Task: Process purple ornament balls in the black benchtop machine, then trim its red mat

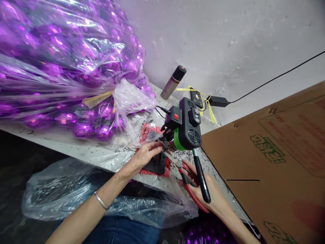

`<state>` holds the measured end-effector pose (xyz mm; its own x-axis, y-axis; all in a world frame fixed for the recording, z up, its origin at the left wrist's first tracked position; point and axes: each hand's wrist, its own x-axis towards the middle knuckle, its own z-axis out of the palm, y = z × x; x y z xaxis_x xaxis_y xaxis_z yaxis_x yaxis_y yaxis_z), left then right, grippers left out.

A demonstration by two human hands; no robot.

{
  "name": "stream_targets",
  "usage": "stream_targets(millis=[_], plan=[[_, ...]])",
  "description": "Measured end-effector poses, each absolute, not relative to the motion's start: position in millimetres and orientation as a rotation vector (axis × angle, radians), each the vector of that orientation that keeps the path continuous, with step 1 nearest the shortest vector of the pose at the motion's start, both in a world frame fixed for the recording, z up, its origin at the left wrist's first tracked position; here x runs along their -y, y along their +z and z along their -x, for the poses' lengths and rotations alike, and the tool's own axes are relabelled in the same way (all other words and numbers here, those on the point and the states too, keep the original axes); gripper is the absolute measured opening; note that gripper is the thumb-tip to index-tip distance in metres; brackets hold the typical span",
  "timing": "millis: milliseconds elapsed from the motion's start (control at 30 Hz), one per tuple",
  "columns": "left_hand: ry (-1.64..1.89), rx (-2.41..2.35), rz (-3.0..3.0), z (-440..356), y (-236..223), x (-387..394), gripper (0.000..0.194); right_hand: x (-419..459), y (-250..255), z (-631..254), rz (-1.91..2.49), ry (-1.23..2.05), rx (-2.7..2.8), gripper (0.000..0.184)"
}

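Observation:
A black and green machine (187, 125) with a red switch stands on a black base (157, 164) over a red mat. My left hand (145, 155) reaches under its head with the fingers pinched together on something small I cannot make out. My right hand (212, 195) is closed on red-handled scissors (183, 171), whose blades point up-left toward the machine's head. The machine's black lever (201, 178) crosses in front of my right hand.
A large clear bag of shiny purple baubles (63, 64) fills the left of the table (76, 147). A spray can (173, 82), a black adapter (217, 101) with its cable and yellow ties lie by the wall. A cardboard box (274, 149) stands at right. A plastic bag (76, 193) rests on my lap.

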<state>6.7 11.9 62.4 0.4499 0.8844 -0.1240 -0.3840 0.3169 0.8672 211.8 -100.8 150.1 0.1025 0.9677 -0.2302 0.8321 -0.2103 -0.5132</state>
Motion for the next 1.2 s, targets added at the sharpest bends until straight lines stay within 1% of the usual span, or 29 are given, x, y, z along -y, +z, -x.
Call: stream_targets(millis=[67,167,233,333,400,500,667,833,967,1100,1200], plan=[[0.948,-0.653,-0.836,-8.2,59.3,-8.3,0.026,95.1,163.7,-210.1,2.187,0.67,1.965,0.048],[0.973,-0.615,-0.783,-11.5,53.8,-5.0,0.034,94.8,165.4,-211.8,2.157,0.329,2.13,0.043],[0.988,-0.584,-0.76,-14.0,50.4,-5.1,0.038,100.7,153.2,-217.2,2.067,0.112,2.133,0.049],[1.019,-0.549,-0.771,-16.2,47.1,-7.7,0.039,112.4,129.5,-226.7,1.958,0.048,2.108,0.066],[1.027,-0.548,-0.803,-15.8,46.0,-9.8,0.04,117.9,119.7,-230.0,1.948,0.078,2.088,0.07],[1.001,-0.561,-0.839,-14.0,44.9,-12.1,0.042,121.5,117.8,-229.9,1.959,0.15,2.045,0.071],[0.981,-0.576,-0.867,-14.1,44.7,-14.1,0.045,121.8,129.7,-225.6,2.046,0.521,1.801,0.066],[0.972,-0.591,-0.852,-17.5,50.7,-15.9,0.041,115.2,149.2,-219.4,2.12,0.807,1.519,0.069],[0.954,-0.617,-0.834,-15.4,55.0,-16.6,0.038,110.2,153.2,-220.6,2.125,0.871,1.508,0.069],[0.922,-0.617,-0.869,-10.7,55.1,-14.5,0.036,112.4,137.3,-229.2,2.043,0.902,1.564,0.071],[0.932,-0.629,-0.873,-9.9,55.8,-12.9,0.038,113.9,127.1,-234.1,2.022,0.96,1.591,0.073]])
